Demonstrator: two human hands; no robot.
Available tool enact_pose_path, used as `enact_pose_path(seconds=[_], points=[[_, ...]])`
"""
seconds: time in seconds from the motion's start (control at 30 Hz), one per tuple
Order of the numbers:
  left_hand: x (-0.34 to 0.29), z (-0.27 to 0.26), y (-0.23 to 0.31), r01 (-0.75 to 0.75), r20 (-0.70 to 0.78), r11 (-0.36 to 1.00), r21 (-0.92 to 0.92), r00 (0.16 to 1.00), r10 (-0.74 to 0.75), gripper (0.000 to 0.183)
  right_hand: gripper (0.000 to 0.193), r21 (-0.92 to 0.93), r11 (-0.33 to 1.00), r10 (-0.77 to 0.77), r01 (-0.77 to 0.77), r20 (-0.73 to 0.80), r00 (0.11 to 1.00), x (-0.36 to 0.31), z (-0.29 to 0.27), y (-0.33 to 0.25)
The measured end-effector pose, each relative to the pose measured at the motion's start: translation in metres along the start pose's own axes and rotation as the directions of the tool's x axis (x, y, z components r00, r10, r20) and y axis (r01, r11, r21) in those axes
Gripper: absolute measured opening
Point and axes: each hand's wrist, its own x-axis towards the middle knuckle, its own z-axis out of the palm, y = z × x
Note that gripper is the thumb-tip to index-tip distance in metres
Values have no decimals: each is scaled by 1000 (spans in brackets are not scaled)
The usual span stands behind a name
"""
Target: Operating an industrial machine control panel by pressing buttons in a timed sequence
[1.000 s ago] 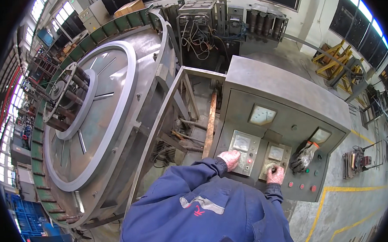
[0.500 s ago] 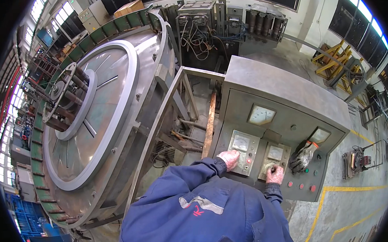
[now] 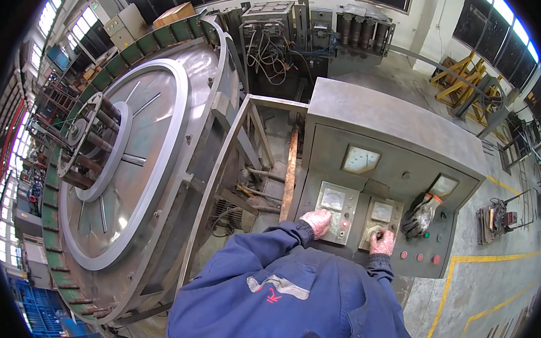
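Carefully, the fingers of the right hand (image 3: pixel 382 243) were bent around a dark knob (image 3: pixel 378 233), right of the frame's centre; this knob lay at the fingertips, on the lower part of a small meter panel (image 3: pixel 380 223). Further left, the left hand (image 3: pixel 318 223) had curled fingers at the edge of a second meter panel (image 3: pixel 340 212); whether they grasped something, I could not tell. Around both panels was a grey cabinet (image 3: pixel 396 122), with a glove (image 3: pixel 419 219) at lower right. A big round table (image 3: pixel 158 127) filled the frame's left.
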Motion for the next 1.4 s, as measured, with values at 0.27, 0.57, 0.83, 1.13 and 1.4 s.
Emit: enact_pose_path(seconds=[0.27,0.57,0.83,1.13,1.4], points=[[3,7,-6,11,22,1000,5,1000,-11,33,28,28,999,20,-20,-4,1000,2,-1,-6],[-3,7,-5,-15,4,1000,22,1000,15,35,26,26,1000,-2,3,-27,1000,-2,0,-6],[5,16,-16,-136,-30,991,17,990,137,28,25,47,999,15,-14,-27,1000,-3,-7,-6],[4,0,4,-90,-27,994,66,995,91,35,28,37,997,71,-72,11,997,0,-7,-10],[4,-3,6,-51,16,997,54,999,50,38,28,16,995,95,-95,4,995,-3,-11,-14]])
